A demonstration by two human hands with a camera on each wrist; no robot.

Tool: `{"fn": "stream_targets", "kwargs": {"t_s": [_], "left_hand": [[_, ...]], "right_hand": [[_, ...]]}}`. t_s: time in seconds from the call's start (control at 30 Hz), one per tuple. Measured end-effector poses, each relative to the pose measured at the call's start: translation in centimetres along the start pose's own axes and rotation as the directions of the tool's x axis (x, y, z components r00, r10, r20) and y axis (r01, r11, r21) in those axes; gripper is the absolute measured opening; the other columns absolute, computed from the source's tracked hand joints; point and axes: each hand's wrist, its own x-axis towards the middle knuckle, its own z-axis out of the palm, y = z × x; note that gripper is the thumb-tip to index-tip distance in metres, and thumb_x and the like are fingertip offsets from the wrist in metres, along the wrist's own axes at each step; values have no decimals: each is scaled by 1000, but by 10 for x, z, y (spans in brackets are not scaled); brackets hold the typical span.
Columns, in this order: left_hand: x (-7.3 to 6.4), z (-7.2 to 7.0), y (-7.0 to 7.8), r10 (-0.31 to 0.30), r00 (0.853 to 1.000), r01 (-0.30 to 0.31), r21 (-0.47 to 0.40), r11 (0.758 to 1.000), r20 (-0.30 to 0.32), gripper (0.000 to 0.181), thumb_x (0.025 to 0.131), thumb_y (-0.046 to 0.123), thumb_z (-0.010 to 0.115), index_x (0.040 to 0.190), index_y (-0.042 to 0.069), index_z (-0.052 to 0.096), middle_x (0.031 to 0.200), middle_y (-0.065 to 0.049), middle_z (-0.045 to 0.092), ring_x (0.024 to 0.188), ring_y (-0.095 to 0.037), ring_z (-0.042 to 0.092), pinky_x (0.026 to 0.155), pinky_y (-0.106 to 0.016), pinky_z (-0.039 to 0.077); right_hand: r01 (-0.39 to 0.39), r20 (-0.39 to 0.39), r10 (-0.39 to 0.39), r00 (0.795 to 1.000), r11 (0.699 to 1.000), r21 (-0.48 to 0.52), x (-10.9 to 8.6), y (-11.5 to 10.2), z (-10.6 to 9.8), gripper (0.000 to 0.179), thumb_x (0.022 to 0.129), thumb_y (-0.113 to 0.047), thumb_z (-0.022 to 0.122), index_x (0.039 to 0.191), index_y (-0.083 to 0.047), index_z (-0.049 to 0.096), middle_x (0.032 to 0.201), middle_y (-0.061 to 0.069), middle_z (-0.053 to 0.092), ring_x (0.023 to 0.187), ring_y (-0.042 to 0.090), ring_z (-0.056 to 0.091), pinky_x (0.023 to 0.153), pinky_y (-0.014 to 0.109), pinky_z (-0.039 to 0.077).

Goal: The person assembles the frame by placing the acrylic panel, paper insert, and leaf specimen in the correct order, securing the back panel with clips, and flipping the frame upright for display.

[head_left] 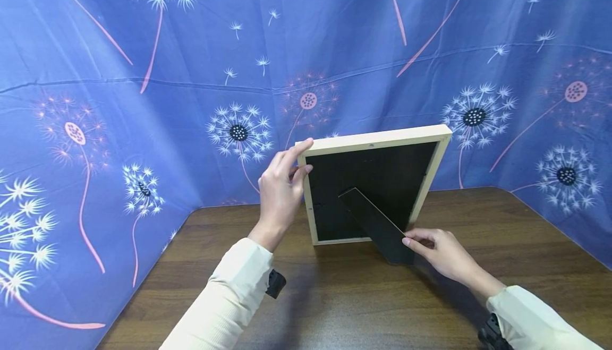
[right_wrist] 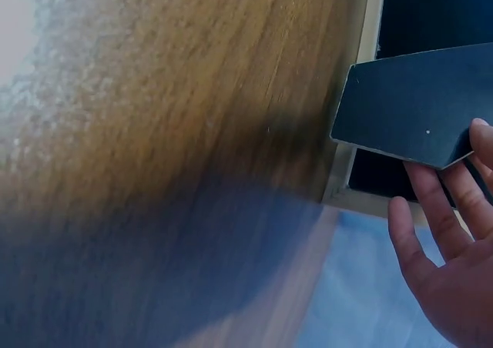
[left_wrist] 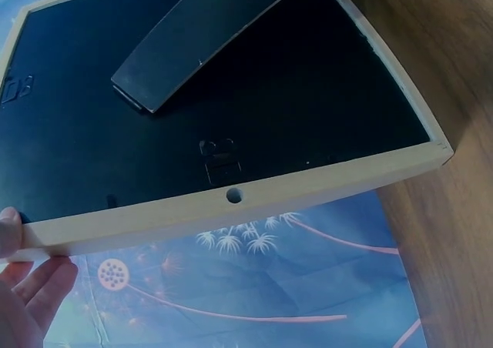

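Note:
A picture frame (head_left: pixel 373 140) with a pale wooden border stands on the table, its black back panel (head_left: pixel 330 201) facing me. From the middle of the panel a black easel stand (head_left: pixel 377 225) slants out and down toward the tabletop. My left hand (head_left: pixel 282 185) grips the upper left corner of the border, thumb on the back face and fingers around the outer side. Low on the right, my right hand (head_left: pixel 442 252) pinches the edge of the stand between thumb and fingers. In the right wrist view, the thumb lies on the stand (right_wrist: pixel 416 105) and fingers reach beneath it.
The brown wooden table (head_left: pixel 344 307) extends around the frame. Behind it and along both sides hangs a blue cloth (head_left: pixel 191 143) printed with dandelions. Small metal fittings (left_wrist: pixel 222 163) sit on the back panel, and a round hole (left_wrist: pixel 234 195) shows in the border.

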Motion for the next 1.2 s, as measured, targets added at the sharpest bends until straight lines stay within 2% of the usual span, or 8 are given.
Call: {"fn": "stream_targets", "kwargs": {"t_s": [0.2,0.33,0.63,0.83,1.03,1.2], "left_hand": [[-3,5,-1,5,1000,-5,-27,1000,-2,43,90,1,75,130,15,69,113,-13,70,98,-27,71,81,-34,61],[-3,8,-1,10,1000,-10,-32,999,-7,43,90,1,75,130,16,69,113,-13,69,101,-26,70,82,-33,61],[-2,16,-3,1,1000,-2,-44,999,-24,42,89,-1,74,129,15,70,113,-12,69,104,-27,70,85,-30,59],[-4,20,-6,9,999,-10,-34,999,-42,43,89,-1,75,128,16,70,113,-12,69,96,-26,72,82,-31,60],[-7,24,-8,16,998,-16,-15,1000,-53,42,90,0,74,129,17,70,114,-12,69,86,-25,71,76,-36,61],[-11,27,-10,23,998,-23,-8,1000,-64,42,91,1,74,129,17,69,113,-12,69,86,-25,70,74,-40,60]], "right_hand": [[12,-14,-12,1000,1000,-15,-7,0,-1,12,97,-21,71,103,-14,79,105,3,76,96,16,68,78,34,56],[19,-21,-19,1000,1000,3,-11,-1,-1,9,97,-21,71,101,-17,79,102,-1,76,89,6,64,74,30,54],[-7,31,5,1000,997,72,-21,-9,-2,10,99,-21,69,102,-18,77,102,-5,75,90,3,64,74,27,55],[2,46,-8,999,992,126,-28,-15,-1,9,99,-20,69,100,-20,77,99,-8,74,85,0,61,70,25,53],[10,73,-26,997,979,204,-33,-22,3,10,100,-18,67,101,-16,77,98,-5,73,78,1,61,66,24,52],[2,105,-32,994,963,269,-37,-27,6,11,100,-16,65,103,-12,76,92,-6,71,72,5,63,63,26,53]]}}
